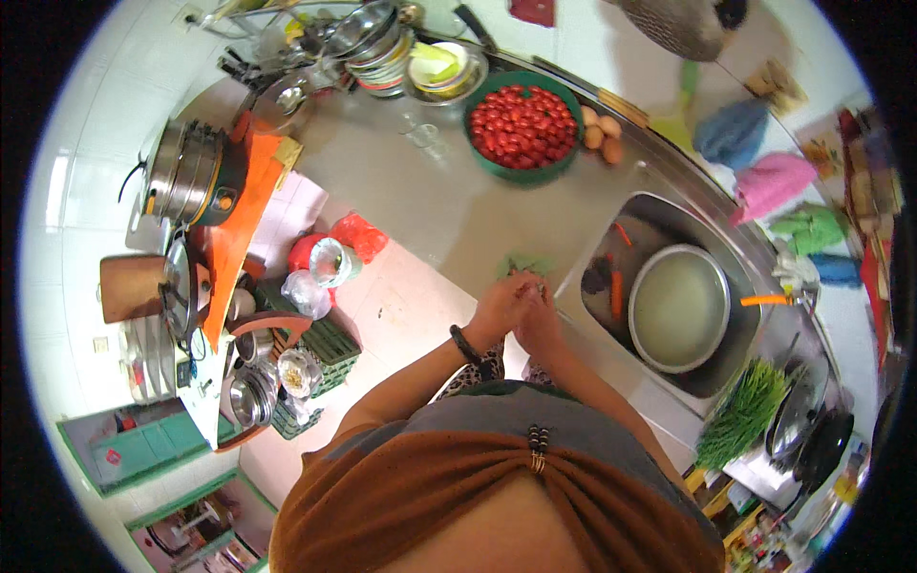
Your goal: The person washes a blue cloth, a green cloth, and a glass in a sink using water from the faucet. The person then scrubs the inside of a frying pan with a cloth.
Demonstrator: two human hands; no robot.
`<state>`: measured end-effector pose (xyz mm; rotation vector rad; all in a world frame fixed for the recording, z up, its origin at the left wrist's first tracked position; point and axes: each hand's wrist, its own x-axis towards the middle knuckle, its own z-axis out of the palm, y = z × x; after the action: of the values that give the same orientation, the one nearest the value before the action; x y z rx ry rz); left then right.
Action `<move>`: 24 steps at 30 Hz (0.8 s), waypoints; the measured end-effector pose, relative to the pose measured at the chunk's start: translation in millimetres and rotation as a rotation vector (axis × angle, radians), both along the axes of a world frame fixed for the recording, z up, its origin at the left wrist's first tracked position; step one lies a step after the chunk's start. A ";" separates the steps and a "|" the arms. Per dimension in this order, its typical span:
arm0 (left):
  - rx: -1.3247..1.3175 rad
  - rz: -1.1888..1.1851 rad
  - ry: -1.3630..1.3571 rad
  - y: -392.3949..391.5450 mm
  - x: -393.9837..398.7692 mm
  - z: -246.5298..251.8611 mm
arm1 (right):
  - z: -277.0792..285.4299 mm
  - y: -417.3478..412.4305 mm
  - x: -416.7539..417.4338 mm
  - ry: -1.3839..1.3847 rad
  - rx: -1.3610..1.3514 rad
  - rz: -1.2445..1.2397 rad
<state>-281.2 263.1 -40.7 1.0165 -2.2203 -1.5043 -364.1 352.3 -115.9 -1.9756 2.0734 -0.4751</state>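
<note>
My left hand (pixel 503 299), with a dark band at its wrist, and my right hand (pixel 536 324) are pressed together at the front edge of the steel counter (pixel 401 193). Both are closed around a blurred light green cloth (pixel 529 266), whose far part shows beyond the fingers. My knuckles hide most of the rest of it. To the right, the sink (pixel 716 383) holds a metal basin (pixel 680 308) of cloudy water. Orange carrot-like pieces (pixel 617 290) and a dark item (pixel 596 276) lie beside the basin.
A green basin (pixel 526 175) full of small red fruits (pixel 523 125) stands at the back near several eggs (pixel 602 135). Stacked bowls (pixel 380 64) are further left. Green leafy vegetables (pixel 745 415) lie right of the sink. Green crates (pixel 333 358) sit on the floor at left.
</note>
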 end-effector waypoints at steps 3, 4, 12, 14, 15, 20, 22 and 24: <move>-0.015 -0.015 -0.002 12.7 0.7 -19.5 | -2.3 44.8 -10.3 0.042 0.039 0.053; 0.011 -0.023 0.018 17.6 2.5 -18.8 | -1.5 58.3 -13.8 0.019 -0.001 0.020; 0.105 -0.157 0.070 64.5 -31.2 -23.3 | 4.7 200.0 -50.0 0.033 0.186 -0.428; 0.138 -0.181 0.064 74.4 -39.2 -18.9 | 11.9 233.8 -58.7 0.019 0.250 -0.548; 0.119 -0.201 0.070 78.9 -43.7 -16.8 | 17.3 249.9 -63.6 0.026 0.255 -0.588; 0.107 -0.265 0.062 98.2 -55.5 -39.0 | 18.2 327.3 -94.4 0.057 0.203 -0.906; 0.101 -0.298 0.029 108.8 -62.6 -38.8 | 17.0 348.7 -114.5 -0.031 0.091 -1.066; 0.128 -0.361 -0.005 122.9 -72.0 -39.7 | 13.2 359.1 -132.7 -0.151 0.030 -1.184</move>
<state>-353.1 386.0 -80.3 0.6753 -2.4347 -1.8113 -496.9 711.4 -102.6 -0.4523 2.8837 -0.7194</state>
